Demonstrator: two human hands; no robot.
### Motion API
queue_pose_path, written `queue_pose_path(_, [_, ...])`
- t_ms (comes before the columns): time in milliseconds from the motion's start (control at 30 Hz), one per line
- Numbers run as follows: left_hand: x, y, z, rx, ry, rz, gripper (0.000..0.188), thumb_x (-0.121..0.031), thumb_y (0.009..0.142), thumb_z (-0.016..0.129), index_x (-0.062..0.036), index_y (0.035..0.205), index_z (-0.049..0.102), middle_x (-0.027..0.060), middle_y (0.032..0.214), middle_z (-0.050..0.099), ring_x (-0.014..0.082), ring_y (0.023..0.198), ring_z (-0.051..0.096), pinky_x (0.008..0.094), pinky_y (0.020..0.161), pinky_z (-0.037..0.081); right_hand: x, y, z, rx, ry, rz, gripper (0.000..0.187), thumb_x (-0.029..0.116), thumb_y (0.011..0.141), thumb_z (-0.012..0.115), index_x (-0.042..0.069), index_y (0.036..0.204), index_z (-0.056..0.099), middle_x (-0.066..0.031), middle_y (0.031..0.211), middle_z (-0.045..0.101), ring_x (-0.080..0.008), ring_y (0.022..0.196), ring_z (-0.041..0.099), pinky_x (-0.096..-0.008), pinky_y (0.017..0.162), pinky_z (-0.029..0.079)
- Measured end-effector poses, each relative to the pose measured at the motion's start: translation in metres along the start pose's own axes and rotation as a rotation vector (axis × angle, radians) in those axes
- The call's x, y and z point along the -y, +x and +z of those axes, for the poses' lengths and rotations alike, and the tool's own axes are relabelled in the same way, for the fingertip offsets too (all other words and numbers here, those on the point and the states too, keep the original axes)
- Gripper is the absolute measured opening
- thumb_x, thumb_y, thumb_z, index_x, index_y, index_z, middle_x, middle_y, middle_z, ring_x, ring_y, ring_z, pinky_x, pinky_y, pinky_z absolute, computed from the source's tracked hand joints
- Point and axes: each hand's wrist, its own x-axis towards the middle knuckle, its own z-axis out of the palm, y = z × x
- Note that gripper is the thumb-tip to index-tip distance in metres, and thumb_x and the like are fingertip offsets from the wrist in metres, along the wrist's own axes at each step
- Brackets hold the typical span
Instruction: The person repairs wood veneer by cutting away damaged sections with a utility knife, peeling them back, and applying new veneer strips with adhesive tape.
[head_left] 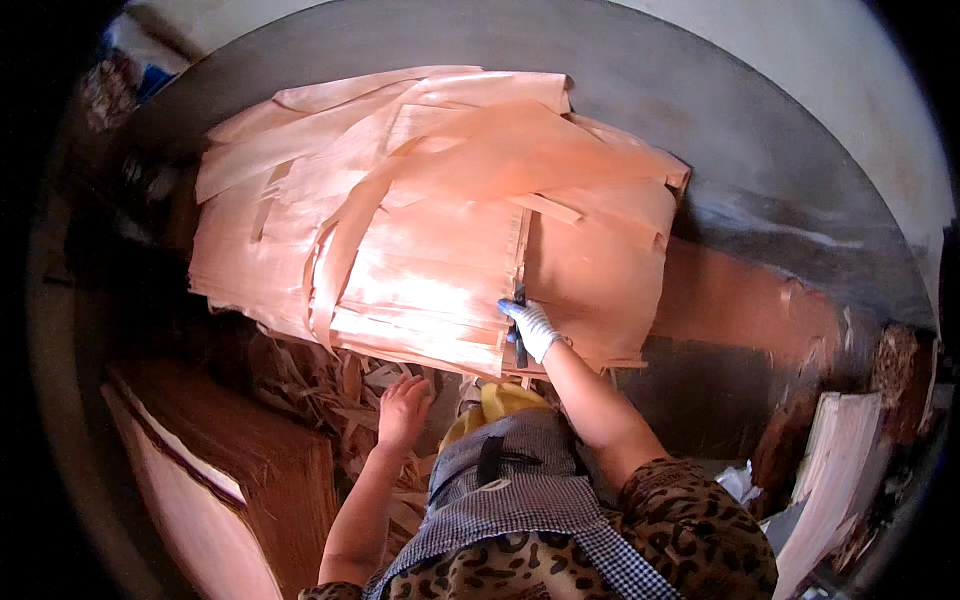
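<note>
A broad stack of thin pinkish-tan wood veneer sheets (430, 235) lies before me, with loose strips and torn pieces on top. My right hand (532, 326), in a white glove with blue fingertips, grips a narrow dark knife-like tool (520, 352) at the stack's near edge. The tool lies along a straight split (520, 250) running away from me through the sheets; its blade cannot be made out. My bare left hand (404, 408) hovers just short of the stack's near edge, fingers apart and holding nothing.
A tall pile of veneer (270, 480) stands at lower left, and another pale pile (835, 450) at right. Scraps of veneer (300, 375) litter the floor below the stack. The dark table surface (740, 130) curves around behind, with a flat reddish sheet (735, 295) at right.
</note>
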Motion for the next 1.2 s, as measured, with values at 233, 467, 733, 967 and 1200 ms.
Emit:
queue_pose_path(233, [0.014,0.13,0.011,0.029,0.42,0.141,0.051,-0.022,0.08,0.058,-0.0076,0.125,0.04,0.0202,0.123,0.045,0.0365,0.115,0.042,0.0491,0.096,0.034,0.148,0.015,0.023,0.153,0.112,-0.216,0.032,0.036,0.072,0.071,0.009,0.079,0.055,-0.0012,0.06,0.054,-0.0131,0.052,0.054,-0.0252,0.042,0.043])
queue_pose_path(467, [0.04,0.276,-0.008,-0.17,0.458,0.114,0.108,-0.041,0.058,0.077,-0.0171,0.141,0.012,0.0115,0.14,0.026,0.0343,0.13,0.022,0.0532,0.103,0.022,0.052,-0.001,-0.092,-0.365,0.164,-0.148,0.015,0.025,0.082,0.06,0.011,0.082,0.055,-0.0005,0.061,0.054,-0.0114,0.048,0.05,-0.0237,0.039,0.037])
queue_pose_path(733, [0.059,0.331,-0.023,-0.162,0.469,0.436,0.085,-0.024,0.06,0.075,-0.0145,0.133,0.034,0.0125,0.138,0.033,0.0316,0.122,0.037,0.0424,0.099,0.032,-0.011,0.001,-0.088,-0.678,0.621,-0.029,0.017,0.026,0.078,0.066,0.013,0.077,0.054,-0.0015,0.065,0.06,-0.0118,0.048,0.052,-0.0235,0.035,0.034])
queue_pose_path(967, [0.077,0.351,-0.081,-0.074,0.318,0.579,0.061,0.002,0.067,0.056,-0.0119,0.125,0.045,0.0149,0.116,0.055,0.0299,0.101,0.056,0.0395,0.082,0.047,0.024,-0.013,-0.052,-0.897,0.617,-0.307,0.018,0.02,0.08,0.062,0.01,0.089,0.051,-0.0026,0.068,0.057,-0.0137,0.044,0.054,-0.0249,0.033,0.036])
queue_pose_path(1200, [0.048,0.358,-0.131,-0.147,0.31,0.593,0.052,-0.002,0.071,0.057,-0.0109,0.121,0.049,0.0154,0.096,0.062,0.0324,0.079,0.061,0.0405,0.068,0.05,0.053,-0.029,-0.053,-1.016,0.801,-0.435,0.017,0.019,0.081,0.062,0.009,0.089,0.05,-0.002,0.06,0.051,-0.0142,0.041,0.05,-0.0254,0.033,0.035])
